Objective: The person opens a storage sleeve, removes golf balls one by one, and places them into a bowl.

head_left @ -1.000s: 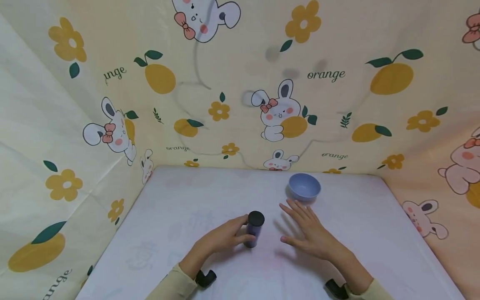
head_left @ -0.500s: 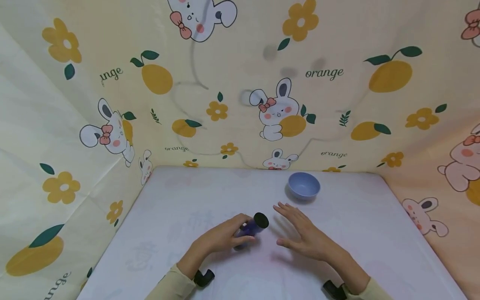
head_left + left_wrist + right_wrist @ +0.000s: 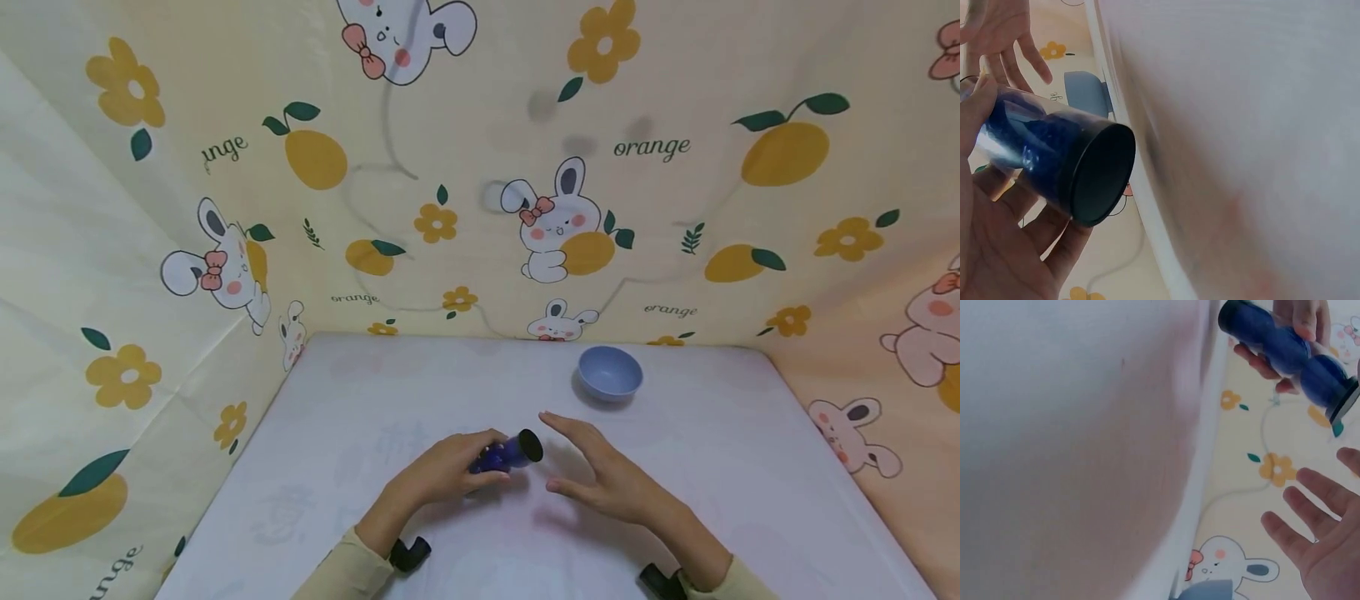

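Observation:
A clear tube (image 3: 516, 451) with black end caps is held in my left hand (image 3: 442, 471), thumb on one side and fingers on the other. Round blue balls show through its wall in the right wrist view, where the tube (image 3: 1285, 351) is seen whole. It is tilted well over above the table, one cap pointing right. My right hand (image 3: 618, 477) hovers just right of that cap, fingers spread and touching nothing. In the left wrist view the other cap (image 3: 1104, 175) faces the camera.
A blue bowl (image 3: 610, 374) stands at the back of the white table (image 3: 360, 383), beyond my right hand. Cream cloth (image 3: 465, 108) printed with rabbits and oranges hangs behind the table and at both sides. Each wrist wears a black device (image 3: 410, 554).
The tube was upright in my left hand; it has tipped over, its top cap swinging to the right. My right hand has come slightly left, nearer the cap.

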A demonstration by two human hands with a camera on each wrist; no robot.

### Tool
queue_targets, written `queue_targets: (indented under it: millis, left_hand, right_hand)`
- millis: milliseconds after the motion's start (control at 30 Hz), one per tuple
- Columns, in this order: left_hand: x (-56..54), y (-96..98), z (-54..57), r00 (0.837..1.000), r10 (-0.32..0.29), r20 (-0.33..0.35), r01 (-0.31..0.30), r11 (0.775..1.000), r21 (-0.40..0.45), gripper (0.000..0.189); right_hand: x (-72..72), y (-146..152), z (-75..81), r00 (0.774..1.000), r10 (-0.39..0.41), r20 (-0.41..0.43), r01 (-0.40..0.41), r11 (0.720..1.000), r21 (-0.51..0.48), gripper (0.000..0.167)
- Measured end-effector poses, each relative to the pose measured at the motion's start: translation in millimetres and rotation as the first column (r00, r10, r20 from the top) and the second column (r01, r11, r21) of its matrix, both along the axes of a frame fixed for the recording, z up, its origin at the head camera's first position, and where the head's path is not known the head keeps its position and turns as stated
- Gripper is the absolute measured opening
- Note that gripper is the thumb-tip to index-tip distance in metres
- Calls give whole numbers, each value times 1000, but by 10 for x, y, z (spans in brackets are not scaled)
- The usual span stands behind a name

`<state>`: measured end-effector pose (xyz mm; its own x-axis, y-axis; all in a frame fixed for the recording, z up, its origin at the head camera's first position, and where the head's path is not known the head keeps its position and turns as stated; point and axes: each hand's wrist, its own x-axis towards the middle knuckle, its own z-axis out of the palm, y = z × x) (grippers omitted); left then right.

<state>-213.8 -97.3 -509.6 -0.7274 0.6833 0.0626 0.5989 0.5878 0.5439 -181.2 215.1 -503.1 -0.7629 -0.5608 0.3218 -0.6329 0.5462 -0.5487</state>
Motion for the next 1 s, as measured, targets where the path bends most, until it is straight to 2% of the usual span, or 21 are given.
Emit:
queue_targets:
  millis: [167, 533, 767, 867, 1000]
  left_hand:
    - [-8, 5, 7, 1000, 11, -4, -11, 1000, -4, 56]
    - [-11, -8, 32, 1000, 21, 14, -21, 1000, -5, 57]
    - [-1, -14, 18, 998, -9, -56, 9, 1000, 10, 53]
    - [2, -12, 4, 997, -25, -77, 27, 999, 25, 51]
    - [9, -9, 5, 998, -36, -47, 38, 999, 30, 51]
  right_hand:
    - [3, -39, -11, 1000, 0, 6, 0, 1000, -18, 86]
    - [-40, -143, -29, 998, 63, -25, -66, 988, -141, 72]
    - [-55, -186, -48, 996, 86, -17, -88, 969, -231, 56]
    - [-56, -191, -51, 994, 108, 6, -102, 956, -275, 53]
    - [-58, -185, -54, 984, 160, 83, -126, 939, -319, 51]
